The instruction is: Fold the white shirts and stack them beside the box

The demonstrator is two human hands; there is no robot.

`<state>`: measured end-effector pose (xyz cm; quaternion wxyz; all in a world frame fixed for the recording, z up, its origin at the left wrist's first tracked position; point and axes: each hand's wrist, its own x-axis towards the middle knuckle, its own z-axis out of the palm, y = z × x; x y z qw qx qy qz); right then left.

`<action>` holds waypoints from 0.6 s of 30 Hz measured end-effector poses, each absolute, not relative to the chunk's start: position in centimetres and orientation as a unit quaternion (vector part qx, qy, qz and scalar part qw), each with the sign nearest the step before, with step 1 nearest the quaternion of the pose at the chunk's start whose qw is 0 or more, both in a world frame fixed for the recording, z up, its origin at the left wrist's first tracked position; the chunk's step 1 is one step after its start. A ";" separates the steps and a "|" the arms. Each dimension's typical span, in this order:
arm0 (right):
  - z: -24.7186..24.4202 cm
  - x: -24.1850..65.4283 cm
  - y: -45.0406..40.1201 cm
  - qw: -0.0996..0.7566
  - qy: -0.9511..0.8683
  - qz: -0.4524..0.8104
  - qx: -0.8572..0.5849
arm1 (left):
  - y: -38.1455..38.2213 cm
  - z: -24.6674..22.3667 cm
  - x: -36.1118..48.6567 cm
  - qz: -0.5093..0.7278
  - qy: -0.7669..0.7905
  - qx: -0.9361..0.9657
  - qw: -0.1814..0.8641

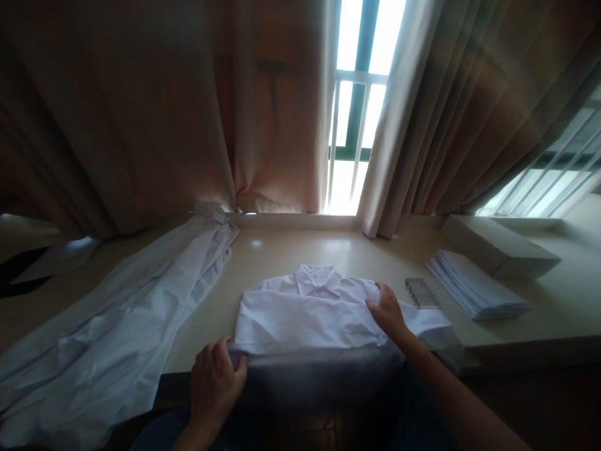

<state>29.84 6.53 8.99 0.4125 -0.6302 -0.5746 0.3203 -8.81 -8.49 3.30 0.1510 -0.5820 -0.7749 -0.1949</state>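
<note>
A white collared shirt [300, 313] lies on the pale table [267, 247], its collar toward the window and its lower part hanging over the front edge. At the shirt's left side, by the table edge, my left hand [218, 376] has its fingers and thumb closed on the fabric. My right hand [387, 310] rests at the shirt's right shoulder, near the sleeve, with fingers and thumb pinching the cloth. The right sleeve spreads out to the right beneath my forearm.
A long heap of white garments [126, 307] covers the left of the table. To the right are a stack of folded white cloth [474, 285] and a pale box [502, 244]. Curtains [282, 125] hang behind the table, beside a barred window.
</note>
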 end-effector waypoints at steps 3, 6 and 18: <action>11.3 23.7 7.2 0.330 -0.749 0.142 -0.557 | -7.8 2.5 -9.7 -0.222 -0.792 -0.556 0.120; 12.1 15.4 8.2 0.201 -0.861 0.128 -0.449 | -7.3 2.0 -10.2 -0.220 -0.793 -0.563 0.077; 8.0 1.7 16.0 0.035 -0.870 0.088 -0.483 | -6.2 2.1 -12.5 -0.242 -0.811 -0.532 -0.010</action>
